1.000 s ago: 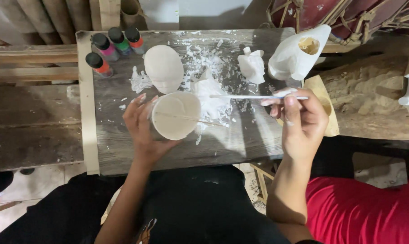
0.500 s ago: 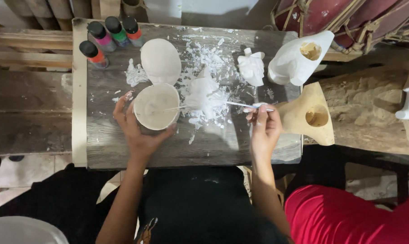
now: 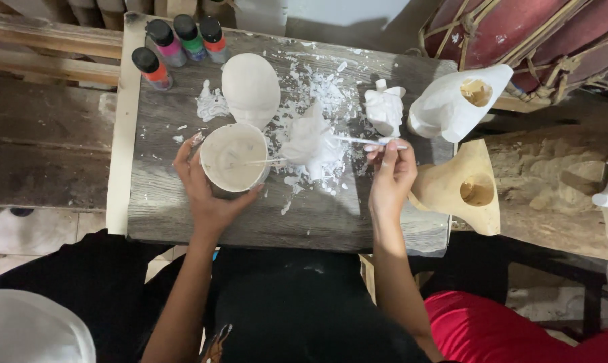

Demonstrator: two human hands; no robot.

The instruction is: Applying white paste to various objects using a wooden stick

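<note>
My left hand (image 3: 206, 195) wraps around a round white cup (image 3: 233, 158) of white paste standing on the grey wooden board (image 3: 163, 202). My right hand (image 3: 390, 176) pinches the end of a long thin brush (image 3: 358, 141), and the brush's tip lies inside the cup. A white-coated figure (image 3: 311, 144) sits on the board between my two hands, under the brush shaft. A white oval mask form (image 3: 250, 87) lies just behind the cup.
Several paint bottles (image 3: 176, 40) with black caps stand at the board's back left corner. A small white figure (image 3: 383, 107), a white hollow form (image 3: 452, 107) and a tan hollow form (image 3: 468, 191) sit to the right. White paste spatters the board.
The view has shifted and come closer. My right hand stays by the board's right side, and the brush tip now rests deeper in the cup held by my left hand.
</note>
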